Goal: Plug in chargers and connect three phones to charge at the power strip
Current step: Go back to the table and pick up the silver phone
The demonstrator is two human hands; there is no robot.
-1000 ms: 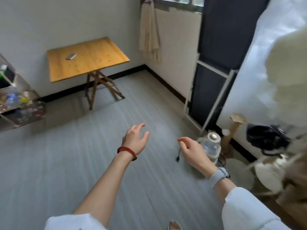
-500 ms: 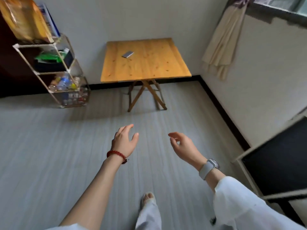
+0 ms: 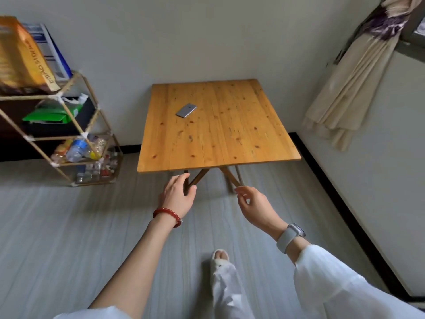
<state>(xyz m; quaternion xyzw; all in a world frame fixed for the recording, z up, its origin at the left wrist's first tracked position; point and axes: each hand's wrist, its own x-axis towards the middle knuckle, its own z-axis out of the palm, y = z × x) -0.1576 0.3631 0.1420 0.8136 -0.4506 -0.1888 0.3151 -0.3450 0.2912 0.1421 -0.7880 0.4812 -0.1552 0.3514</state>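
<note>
A grey phone (image 3: 186,110) lies flat on the far left part of a square wooden folding table (image 3: 241,134) against the back wall. My left hand (image 3: 177,196), with a red bead bracelet at the wrist, hovers in the air just in front of the table's near edge, fingers loosely curved and holding nothing. My right hand (image 3: 255,207), a grey watch on its wrist, is raised beside it, fingers relaxed and empty. No power strip, charger or other phone is in view.
A wire shelf rack (image 3: 76,125) with boxes and bottles stands at the left by the wall. A beige curtain (image 3: 349,88) hangs at the right. My slippered foot (image 3: 220,257) steps on the grey floor. A white wall closes the right side.
The view has swung left and moved toward the table, which is now nearer and centred. Both hands stay raised and empty. The fan and dark panel on the right are out of view.
</note>
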